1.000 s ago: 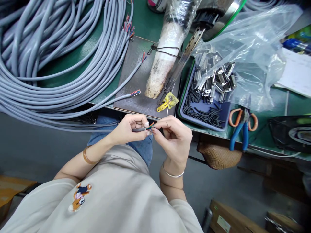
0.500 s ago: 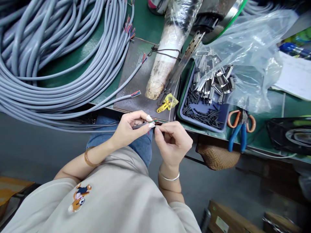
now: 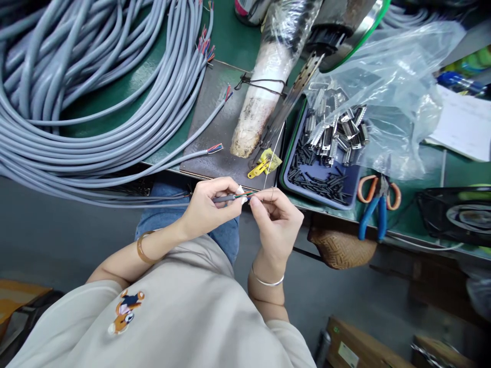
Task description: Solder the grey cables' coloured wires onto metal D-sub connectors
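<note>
1. Grasping a grey cable [image 3: 224, 198] between thumb and fingers of the left hand [image 3: 209, 207], just short of its bared end, above denim-covered legs [image 3: 226, 232].
2. Pinching at the cable's coloured wires [image 3: 243, 194] with thumb and forefinger of the right hand [image 3: 278, 220], right beside the left fingertips; exact strand too fine to tell.
3. Showing, beyond both hands, a dark mat [image 3: 230, 166] with two more bared cable ends [image 3: 215, 148], a yellow clip-like piece [image 3: 259, 168] and, above, a plastic-wrapped roll [image 3: 261, 92].
4. Spreading ahead and to the left of the left hand, in thick loops of grey cable [image 3: 126, 148] over a green table [image 3: 226, 41].
5. Displaying, ahead and to the right of the right hand, a blue tray [image 3: 312, 168] of black tubelets [image 3: 326, 189] and metal connectors [image 3: 345, 133], partly under a clear bag [image 3: 406, 92].
6. Including, farther right, hand tools [image 3: 380, 189] with blue and orange handles at the table's edge.
</note>
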Motion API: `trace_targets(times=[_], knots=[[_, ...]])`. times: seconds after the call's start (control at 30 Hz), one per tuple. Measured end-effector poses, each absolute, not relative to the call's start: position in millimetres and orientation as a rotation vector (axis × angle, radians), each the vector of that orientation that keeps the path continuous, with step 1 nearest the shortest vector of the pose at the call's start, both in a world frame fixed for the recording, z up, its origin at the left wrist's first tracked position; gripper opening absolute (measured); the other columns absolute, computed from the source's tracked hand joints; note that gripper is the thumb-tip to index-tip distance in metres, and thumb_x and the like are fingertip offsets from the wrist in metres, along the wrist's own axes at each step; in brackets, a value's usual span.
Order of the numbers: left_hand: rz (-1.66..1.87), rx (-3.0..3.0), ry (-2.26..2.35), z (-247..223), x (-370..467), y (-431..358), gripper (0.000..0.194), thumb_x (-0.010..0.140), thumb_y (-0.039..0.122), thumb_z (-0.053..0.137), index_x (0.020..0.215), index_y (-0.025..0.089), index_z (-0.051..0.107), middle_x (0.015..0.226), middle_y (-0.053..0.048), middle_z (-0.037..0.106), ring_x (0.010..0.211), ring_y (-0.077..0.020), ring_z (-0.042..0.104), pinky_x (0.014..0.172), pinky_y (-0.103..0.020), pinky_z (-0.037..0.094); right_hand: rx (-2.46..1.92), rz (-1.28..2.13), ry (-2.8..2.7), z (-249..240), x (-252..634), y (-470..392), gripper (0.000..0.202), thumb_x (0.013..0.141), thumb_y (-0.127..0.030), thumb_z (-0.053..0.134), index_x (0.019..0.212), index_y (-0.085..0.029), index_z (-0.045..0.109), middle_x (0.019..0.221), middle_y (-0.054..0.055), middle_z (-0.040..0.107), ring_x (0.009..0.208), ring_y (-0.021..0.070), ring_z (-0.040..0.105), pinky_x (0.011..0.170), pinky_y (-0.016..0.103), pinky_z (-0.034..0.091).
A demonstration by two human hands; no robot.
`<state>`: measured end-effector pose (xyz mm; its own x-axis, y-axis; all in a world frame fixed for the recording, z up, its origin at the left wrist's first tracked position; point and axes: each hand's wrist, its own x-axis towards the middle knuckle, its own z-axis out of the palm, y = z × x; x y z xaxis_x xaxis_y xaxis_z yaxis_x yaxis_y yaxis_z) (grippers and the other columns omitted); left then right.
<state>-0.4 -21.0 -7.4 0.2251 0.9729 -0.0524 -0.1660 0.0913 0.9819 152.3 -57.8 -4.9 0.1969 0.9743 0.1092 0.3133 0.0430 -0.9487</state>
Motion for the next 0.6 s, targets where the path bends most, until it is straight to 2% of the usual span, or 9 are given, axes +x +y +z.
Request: trace_targets(times=[0.23,0.43,0.5,0.6], knots=[[1.109,1.241,0.990,-9.1,0.5,-22.5,0.007,0.074,0.019,0.072,0.074,0.017,0.065,0.070,0.002,0.061,0.052,-0.0045,0.041,0.041,-0.014,0.027,-1.484,0.871,-1.328,-5.3,155.6,-55.1,0.012,0.092,-0.032,0.072,0.090,-0.022,0.078,0.075,-0.001,0.061,0.058,0.0095,0.046,0.050,0.025,0.032],[1.031,1.118,0.940,-2.6,-0.7,-21.4,0.011,0.076,0.022,0.072,0.074,0.016,0.062,0.070,0.002,0.058,0.056,-0.0061,0.047,0.045,-0.014,0.038,-1.429,0.538,-1.503,-6.7,148.8,-59.1,0.008,0.095,-0.027,0.071,0.089,-0.023,0.075,0.083,0.001,0.068,0.061,0.0101,0.049,0.052,0.026,0.036],[1.027,1.065,0.921,-0.3,-2.1,-20.2,0.016,0.075,0.023,0.075,0.072,0.016,0.061,0.067,0.003,0.056,0.055,-0.0061,0.047,0.046,-0.015,0.040,-1.443,0.466,-1.479,-6.4,147.6,-58.6,0.013,0.097,-0.028,0.069,0.085,-0.022,0.071,0.079,-0.001,0.066,0.058,0.0093,0.047,0.051,0.026,0.035],[1.049,0.988,0.933,0.2,-5.8,-17.8,0.023,0.072,0.024,0.081,0.071,0.017,0.059,0.064,0.004,0.055,0.052,-0.0057,0.045,0.046,-0.016,0.042,-1.484,0.409,-1.246,-3.3,151.8,-55.9,0.026,0.102,-0.037,0.062,0.081,-0.022,0.064,0.071,-0.002,0.062,0.055,0.0096,0.048,0.052,0.026,0.037]])
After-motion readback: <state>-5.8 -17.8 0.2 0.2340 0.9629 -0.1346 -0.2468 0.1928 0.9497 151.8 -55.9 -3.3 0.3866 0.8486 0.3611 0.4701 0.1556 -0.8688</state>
